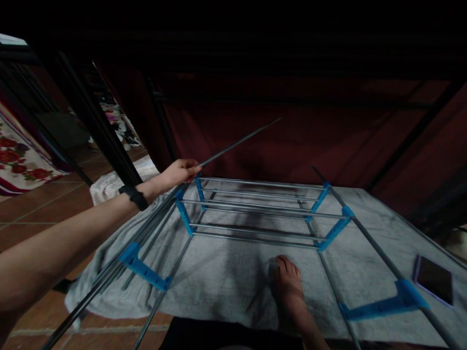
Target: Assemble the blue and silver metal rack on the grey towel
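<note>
- Your left hand (178, 172) reached out past the blanket's (226, 262) far left edge, a black wristband (134, 195) on the wrist, fingers closed around a thin metal rod (237, 142).
- That rod slanted up and away to the right, above the rack's (255, 214) far left corner.
- The rack, grey rods in blue brackets (144, 266), lay across the blanket.
- Your bare foot (290, 287) rested near the blanket's near edge.
- A phone (434, 279) lay by its right edge.
- Your right hand was out of view.
</note>
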A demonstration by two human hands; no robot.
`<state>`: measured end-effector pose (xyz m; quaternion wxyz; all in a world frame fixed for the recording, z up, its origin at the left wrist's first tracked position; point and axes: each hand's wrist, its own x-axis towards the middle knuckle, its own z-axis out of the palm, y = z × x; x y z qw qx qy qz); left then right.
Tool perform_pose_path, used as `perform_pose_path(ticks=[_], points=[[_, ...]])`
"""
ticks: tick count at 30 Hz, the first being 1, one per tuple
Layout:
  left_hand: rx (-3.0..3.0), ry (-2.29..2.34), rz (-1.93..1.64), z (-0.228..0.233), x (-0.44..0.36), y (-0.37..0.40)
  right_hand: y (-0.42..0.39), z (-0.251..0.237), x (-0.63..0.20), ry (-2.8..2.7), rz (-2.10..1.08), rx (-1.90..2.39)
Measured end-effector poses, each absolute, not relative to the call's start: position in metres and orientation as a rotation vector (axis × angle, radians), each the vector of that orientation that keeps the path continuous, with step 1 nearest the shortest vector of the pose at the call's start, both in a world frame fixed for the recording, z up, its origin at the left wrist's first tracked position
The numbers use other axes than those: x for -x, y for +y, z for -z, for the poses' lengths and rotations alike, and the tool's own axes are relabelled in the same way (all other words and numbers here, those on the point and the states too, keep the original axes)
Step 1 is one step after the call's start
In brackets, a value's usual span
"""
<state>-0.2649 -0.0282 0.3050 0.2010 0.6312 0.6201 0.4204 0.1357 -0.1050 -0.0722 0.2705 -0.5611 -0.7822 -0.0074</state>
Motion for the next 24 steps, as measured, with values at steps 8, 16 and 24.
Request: perform_pose_path(ticks=[8,16,24], points=[[-2.204,1.482,-1.084,-0.311,0.168,0.017,-0.108,0.068,-0.138,-2.117,-0.005,1.462],[-2.439,1.444,-1.1,-0.287,0.1,-0.031,-0.108,0.064,-0.136,-2.096,-0.04,1.496],[-2.202,1.471,-1.138,-0.184,0.104,-0.113,-0.109,0.058,-0.137,-2.047,-0.152,1.469]])
